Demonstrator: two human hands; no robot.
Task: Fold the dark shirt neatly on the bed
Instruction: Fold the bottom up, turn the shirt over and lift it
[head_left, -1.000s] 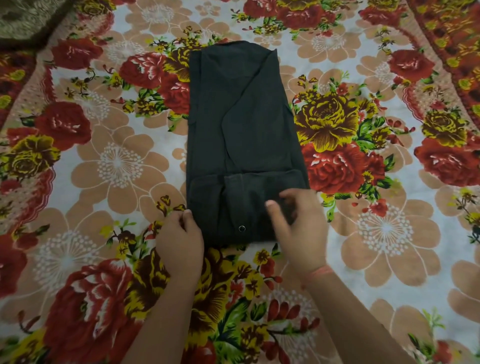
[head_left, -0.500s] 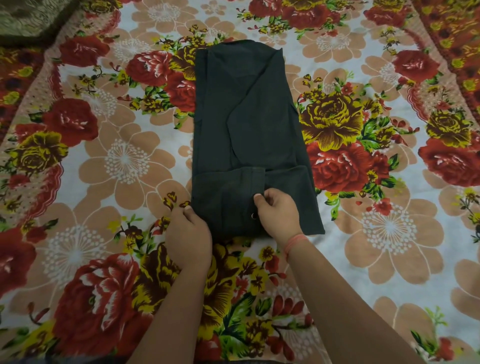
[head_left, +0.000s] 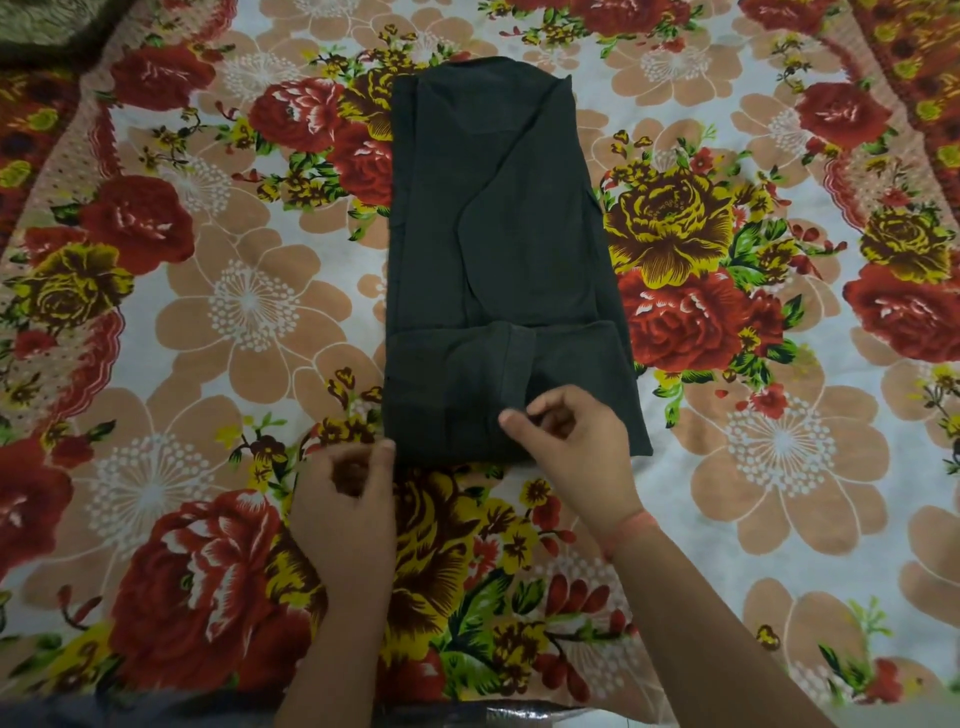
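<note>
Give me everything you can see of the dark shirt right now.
The dark shirt lies flat on the floral bedsheet, a long narrow rectangle of matte charcoal cloth, sides folded in, near end turned up into a band. The right hand sits on its near edge, the left hand at its near-left corner; grip unclear.

Bed (head_left: 779, 467) spread with floral sheet (head_left: 218, 322), red and yellow roses. At centre lies the dark shirt (head_left: 498, 249), folded narrow. Brownish cloth (head_left: 41, 26) at far left corner.
</note>
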